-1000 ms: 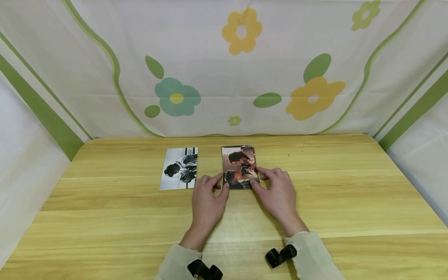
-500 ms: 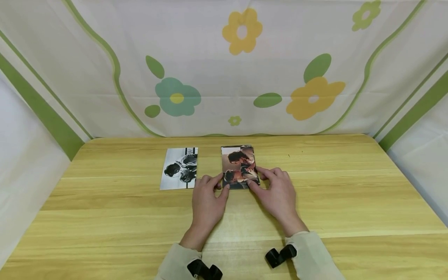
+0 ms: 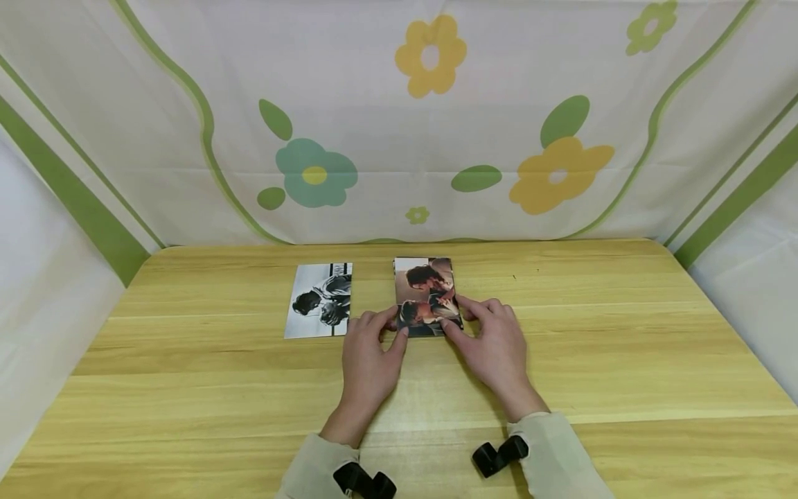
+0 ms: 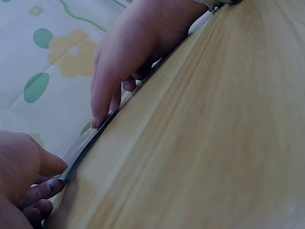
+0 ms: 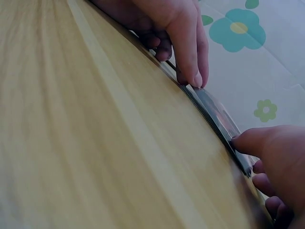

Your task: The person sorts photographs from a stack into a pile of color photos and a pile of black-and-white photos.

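A small stack of photo cards [image 3: 426, 281] lies on the wooden table, its top print showing two people in warm brown tones. My left hand [image 3: 374, 352] grips the stack's near left corner, thumb at the front edge and fingers along the side. At the near right corner my right hand [image 3: 497, 346] holds it, with the thumb over the top print and the fingers at the right edge. Seen low in the right wrist view, the stack [image 5: 217, 117] has several layers that are slightly parted at the edge. To the left lies a black-and-white photo card [image 3: 321, 301], apart from the stack.
The wooden table [image 3: 187, 388] runs back to a white cloth [image 3: 374, 111] printed with flowers, which also closes off both sides. Black wrist cameras [image 3: 501, 456] sit on both beige sleeves.
The top print has slid slightly toward the back, covering the card edges that stuck out there. My right thumb has shifted a little left; the black-and-white card has stayed put.
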The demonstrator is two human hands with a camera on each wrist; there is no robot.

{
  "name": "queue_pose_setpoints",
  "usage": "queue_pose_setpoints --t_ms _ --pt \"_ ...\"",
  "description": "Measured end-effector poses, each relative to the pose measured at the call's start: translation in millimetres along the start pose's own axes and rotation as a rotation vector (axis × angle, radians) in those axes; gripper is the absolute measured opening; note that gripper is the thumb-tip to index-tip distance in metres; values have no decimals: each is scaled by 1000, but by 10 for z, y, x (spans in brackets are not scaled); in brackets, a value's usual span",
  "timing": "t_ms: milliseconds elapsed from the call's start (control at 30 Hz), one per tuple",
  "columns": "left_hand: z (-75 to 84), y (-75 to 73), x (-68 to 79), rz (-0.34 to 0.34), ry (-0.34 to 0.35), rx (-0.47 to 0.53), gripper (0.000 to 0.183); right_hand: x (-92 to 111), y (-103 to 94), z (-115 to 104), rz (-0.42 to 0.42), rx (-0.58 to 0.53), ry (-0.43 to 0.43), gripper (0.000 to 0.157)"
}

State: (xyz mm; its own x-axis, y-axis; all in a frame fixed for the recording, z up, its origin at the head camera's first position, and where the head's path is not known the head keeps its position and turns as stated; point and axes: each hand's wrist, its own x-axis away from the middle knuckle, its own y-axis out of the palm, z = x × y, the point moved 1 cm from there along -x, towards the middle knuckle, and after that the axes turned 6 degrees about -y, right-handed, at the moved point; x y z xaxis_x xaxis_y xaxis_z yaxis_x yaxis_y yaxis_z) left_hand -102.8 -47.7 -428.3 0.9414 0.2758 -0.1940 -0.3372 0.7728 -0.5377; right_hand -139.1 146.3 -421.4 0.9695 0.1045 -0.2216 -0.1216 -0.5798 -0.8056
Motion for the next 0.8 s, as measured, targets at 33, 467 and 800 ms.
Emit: queue_pose_setpoints --t_ms 33,467,800 --pt "2 -1 0 0 0 4 34 -1 0 -1 -1 1 1 54" --pt "12 -4 -12 -9 5 1 32 2 8 -17 6 0 3 53" --pt "80 20 -53 -31 -55 -40 40 -13 -5 -25 -5 2 3 51"
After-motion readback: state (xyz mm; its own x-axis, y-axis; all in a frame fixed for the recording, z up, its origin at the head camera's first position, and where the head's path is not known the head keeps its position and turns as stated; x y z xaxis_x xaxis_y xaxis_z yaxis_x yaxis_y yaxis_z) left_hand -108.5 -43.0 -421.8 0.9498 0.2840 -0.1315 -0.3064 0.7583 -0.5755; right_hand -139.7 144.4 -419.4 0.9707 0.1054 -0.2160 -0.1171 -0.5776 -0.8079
